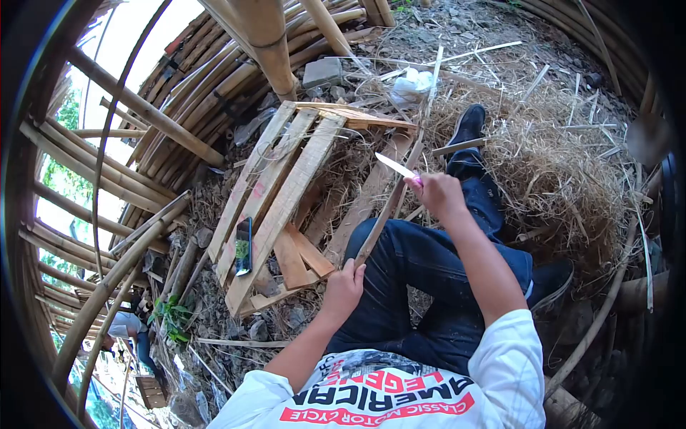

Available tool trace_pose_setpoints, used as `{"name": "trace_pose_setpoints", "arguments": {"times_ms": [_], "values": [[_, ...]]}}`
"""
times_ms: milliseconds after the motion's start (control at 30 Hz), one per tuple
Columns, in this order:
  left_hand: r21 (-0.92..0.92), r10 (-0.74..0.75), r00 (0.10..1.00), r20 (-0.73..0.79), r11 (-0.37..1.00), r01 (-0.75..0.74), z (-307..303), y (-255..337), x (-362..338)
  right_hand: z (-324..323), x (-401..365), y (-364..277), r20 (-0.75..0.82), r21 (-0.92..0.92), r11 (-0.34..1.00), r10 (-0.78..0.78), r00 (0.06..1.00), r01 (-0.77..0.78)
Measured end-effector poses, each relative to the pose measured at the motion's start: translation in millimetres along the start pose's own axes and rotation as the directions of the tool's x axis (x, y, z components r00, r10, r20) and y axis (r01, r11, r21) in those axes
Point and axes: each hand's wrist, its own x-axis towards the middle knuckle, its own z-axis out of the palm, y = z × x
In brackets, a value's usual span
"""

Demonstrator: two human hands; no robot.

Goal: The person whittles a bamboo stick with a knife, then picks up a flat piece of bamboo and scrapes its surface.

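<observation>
My left hand [344, 289] is closed round the near end of a long bamboo strip [386, 212], beside my bent knee. From there the strip runs up past the knee and away over the ground. A knife [394, 165] with a pale blade and a pink handle is in my right hand [437, 194], fingers wrapped round the handle. Its blade points up and to the left, and the handle end overlaps the strip in this view. To the left, a slatted wooden frame [304, 171] lies tilted, with a phone [244, 247] on its slats.
Dry bamboo shavings [550, 186] are heaped at right by my outstretched leg. A white plastic bag [412, 87] and a concrete block [323, 73] lie further off. An upright bamboo post [268, 50] stands beyond the frame. Another person [132, 325] is at far left, past bamboo poles [146, 118].
</observation>
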Motion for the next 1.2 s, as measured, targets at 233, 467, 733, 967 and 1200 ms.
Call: {"name": "trace_pose_setpoints", "arguments": {"times_ms": [233,467,733,967,1200], "values": [[0.001,-0.003,1.000,0.018,1.000,0.003,1.3,5.3,2.2,-10.1,7.4,30.2,-0.024,-0.123,0.992,0.038,0.999,-0.041],[-0.008,0.019,1.000,-0.016,1.000,-0.019,5.6,2.9,3.9,-2.2,-13.3,-14.0,0.080,0.004,0.970,-0.243,0.967,0.244],[-0.002,0.035,0.999,-0.024,0.999,-0.035,7.8,-2.6,3.0,-2.2,12.1,14.7,0.001,-0.085,0.996,0.034,0.999,-0.034],[-0.029,-0.004,1.000,0.011,1.000,0.004,2.9,0.5,2.8,-14.6,22.4,53.8,-0.024,-0.147,0.986,0.077,0.997,-0.080],[-0.043,-0.037,0.998,0.046,0.998,0.039,3.7,3.3,6.3,-5.2,9.5,23.9,0.061,-0.093,0.995,-0.031,0.998,0.037]]}}
